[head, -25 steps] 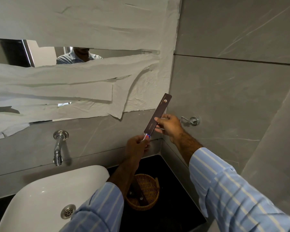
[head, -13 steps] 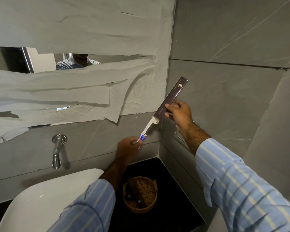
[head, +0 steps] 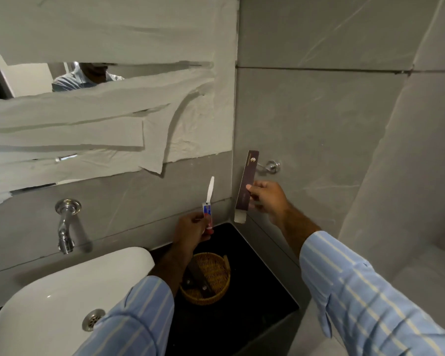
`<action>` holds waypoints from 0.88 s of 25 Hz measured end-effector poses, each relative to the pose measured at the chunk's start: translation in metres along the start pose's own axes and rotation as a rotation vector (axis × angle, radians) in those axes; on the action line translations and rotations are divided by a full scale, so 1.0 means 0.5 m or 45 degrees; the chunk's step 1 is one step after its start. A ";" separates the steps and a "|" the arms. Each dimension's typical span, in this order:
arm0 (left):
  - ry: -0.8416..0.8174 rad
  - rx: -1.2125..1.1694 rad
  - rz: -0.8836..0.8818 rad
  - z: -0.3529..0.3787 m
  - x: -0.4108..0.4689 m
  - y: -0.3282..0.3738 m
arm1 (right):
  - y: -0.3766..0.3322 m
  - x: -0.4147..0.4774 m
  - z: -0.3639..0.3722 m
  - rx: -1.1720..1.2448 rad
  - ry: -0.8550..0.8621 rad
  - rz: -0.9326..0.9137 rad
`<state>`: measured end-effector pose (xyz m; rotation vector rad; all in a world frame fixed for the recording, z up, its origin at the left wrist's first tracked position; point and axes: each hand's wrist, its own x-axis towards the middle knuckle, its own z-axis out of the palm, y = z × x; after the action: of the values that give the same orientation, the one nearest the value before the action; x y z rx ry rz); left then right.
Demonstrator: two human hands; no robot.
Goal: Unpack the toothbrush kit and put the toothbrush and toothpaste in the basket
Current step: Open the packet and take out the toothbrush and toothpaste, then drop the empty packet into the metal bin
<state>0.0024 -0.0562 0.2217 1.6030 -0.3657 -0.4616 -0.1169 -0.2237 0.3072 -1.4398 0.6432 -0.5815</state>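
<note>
My left hand (head: 190,231) grips a white toothbrush (head: 210,189) together with a small red, white and blue toothpaste tube (head: 207,214); both stand upright above the basket. My right hand (head: 266,199) holds the long dark brown kit box (head: 246,181) upright near the wall corner, its pale open flap hanging at the bottom. A round wicker basket (head: 216,291) sits on the black counter below my left wrist, with dark flat packets in it.
A white basin (head: 49,299) with a metal drain fills the lower left. A chrome tap (head: 65,224) juts from the grey wall. A chrome hook (head: 271,166) is fixed behind the box. The black counter (head: 254,299) ends at the corner walls. Paper covers the mirror.
The toothbrush and toothpaste have come fully out of the box. My left hand carried them down and left; my right hand lowered the box and turned it upright.
</note>
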 end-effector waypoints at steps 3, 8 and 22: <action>-0.085 -0.050 -0.152 0.034 -0.023 -0.042 | 0.093 -0.023 -0.030 0.018 -0.031 0.132; -0.220 0.154 -0.375 0.098 -0.078 -0.152 | 0.268 -0.076 -0.085 0.044 0.046 0.437; -0.640 0.484 -0.799 0.276 -0.290 -0.498 | 0.676 -0.339 -0.284 0.070 0.441 0.988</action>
<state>-0.2020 -0.0826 -0.0223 1.9546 -0.3300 -1.3546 -0.3436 -0.1860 -0.0247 -0.9292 1.3617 -0.2214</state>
